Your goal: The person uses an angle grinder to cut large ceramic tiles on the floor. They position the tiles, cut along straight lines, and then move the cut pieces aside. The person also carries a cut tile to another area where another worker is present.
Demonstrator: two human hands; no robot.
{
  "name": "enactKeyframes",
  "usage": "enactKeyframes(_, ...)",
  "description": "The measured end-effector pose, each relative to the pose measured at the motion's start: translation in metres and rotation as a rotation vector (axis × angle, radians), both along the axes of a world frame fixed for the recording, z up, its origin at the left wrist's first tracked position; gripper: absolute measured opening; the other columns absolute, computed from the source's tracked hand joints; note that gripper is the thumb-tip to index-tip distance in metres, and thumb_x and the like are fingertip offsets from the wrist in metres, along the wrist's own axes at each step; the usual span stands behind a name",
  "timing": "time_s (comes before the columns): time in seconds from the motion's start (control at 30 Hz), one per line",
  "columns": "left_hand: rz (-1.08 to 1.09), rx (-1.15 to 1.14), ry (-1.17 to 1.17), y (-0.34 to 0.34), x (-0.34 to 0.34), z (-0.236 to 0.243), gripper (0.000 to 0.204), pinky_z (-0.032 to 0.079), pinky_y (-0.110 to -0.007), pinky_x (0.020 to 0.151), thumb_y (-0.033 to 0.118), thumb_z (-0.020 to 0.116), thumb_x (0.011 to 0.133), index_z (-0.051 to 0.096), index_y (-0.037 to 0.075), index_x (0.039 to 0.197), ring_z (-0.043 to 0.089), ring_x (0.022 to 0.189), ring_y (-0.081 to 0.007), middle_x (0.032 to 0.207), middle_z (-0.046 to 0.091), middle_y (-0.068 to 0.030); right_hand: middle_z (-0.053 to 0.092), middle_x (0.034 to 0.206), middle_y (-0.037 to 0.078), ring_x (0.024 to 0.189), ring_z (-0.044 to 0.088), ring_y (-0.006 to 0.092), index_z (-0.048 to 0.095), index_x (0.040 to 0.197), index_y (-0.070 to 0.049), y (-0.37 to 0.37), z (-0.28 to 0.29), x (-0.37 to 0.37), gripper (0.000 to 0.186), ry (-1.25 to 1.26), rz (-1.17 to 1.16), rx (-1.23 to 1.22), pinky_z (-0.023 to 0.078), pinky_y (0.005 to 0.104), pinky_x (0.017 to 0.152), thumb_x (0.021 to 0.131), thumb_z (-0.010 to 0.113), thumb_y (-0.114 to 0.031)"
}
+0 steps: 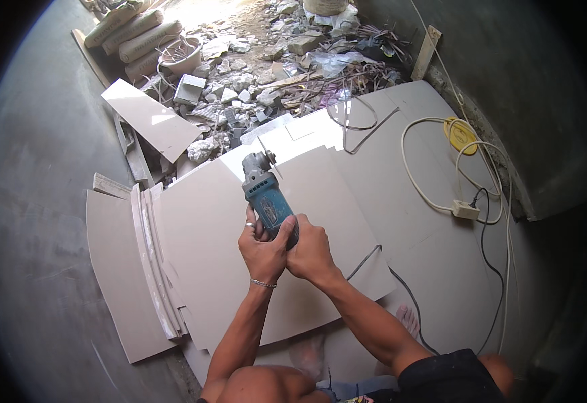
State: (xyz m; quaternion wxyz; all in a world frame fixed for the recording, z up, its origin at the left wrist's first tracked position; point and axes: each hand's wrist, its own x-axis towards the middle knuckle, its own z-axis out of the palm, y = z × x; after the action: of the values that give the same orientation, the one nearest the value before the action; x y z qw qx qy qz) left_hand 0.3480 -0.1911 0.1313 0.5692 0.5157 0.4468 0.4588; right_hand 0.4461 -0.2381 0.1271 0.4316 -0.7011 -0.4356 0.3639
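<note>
An angle grinder (270, 201) with a teal body and grey gear head is held up in front of me, above large pale boards. Its thin cutting disc (270, 158) is seen nearly edge-on at the far end. My left hand (262, 252) is closed around the left side of the body, a ring on one finger and a bracelet at the wrist. My right hand (311, 250) grips the rear of the same tool, and the two hands touch. The dark power cord (367, 262) trails right across the boards. Palms and some fingertips are hidden.
Stacked pale boards (219, 282) lie below, with narrow strips (152, 255) on the left. Rubble (239, 87) and filled sacks (139, 40) lie beyond. To the right, a cream extension cable (407, 161) loops to a socket box (465, 209). My bare foot (408, 320) is near the cord.
</note>
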Motion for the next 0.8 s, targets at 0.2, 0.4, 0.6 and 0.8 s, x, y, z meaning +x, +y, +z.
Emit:
enactKeyframes(0.2,-0.193,-0.367,-0.346,0.001,0.027,-0.016,0.089,0.063,-0.033,0.087,0.002,0.080,0.091,0.022,-0.010,0.158,0.073,0.103,-0.0224,0.124,0.069,-0.0204,0.071,0.090,0.028,0.084,0.075,0.0416,0.055,0.106,0.007,-0.027,0.011,0.047,0.055,-0.051,-0.008,-0.117,0.060,0.0448,0.078,0.075,0.086,-0.027)
enactKeyframes(0.4,-0.584,-0.431,-0.231,-0.002,0.076,-0.051,0.077,0.055,-0.034,0.104,0.012,0.076,0.097,0.032,-0.005,0.157,0.064,0.125,-0.0241,0.132,0.067,-0.0220,0.072,0.086,0.016,0.075,0.073,0.0258,0.060,0.111,0.002,-0.055,-0.028,0.104,0.051,-0.151,-0.273,-0.099,0.058,0.0376,0.069,0.074,0.084,-0.023)
enactKeyframes(0.6,-0.678,-0.356,0.047,-0.027,0.068,-0.076,0.062,0.052,-0.034,0.106,0.016,0.074,0.098,0.046,-0.005,0.149,0.064,0.126,-0.0224,0.134,0.067,-0.0211,0.072,0.088,0.026,0.081,0.072,0.0449,0.056,0.112,0.005,-0.056,-0.078,0.199,0.055,-0.583,-0.436,-0.203,0.058,0.0494,0.077,0.070,0.080,-0.021)
enactKeyframes(0.8,-0.485,-0.273,0.219,-0.030,0.041,-0.082,0.039,0.058,-0.035,0.098,0.014,0.067,0.097,0.062,-0.005,0.131,0.072,0.114,-0.0244,0.120,0.074,-0.0186,0.072,0.093,0.029,0.085,0.072,0.0469,0.060,0.114,0.006,-0.050,-0.127,0.240,0.056,-0.722,-0.476,-0.248,0.057,0.0506,0.081,0.070,0.079,-0.022)
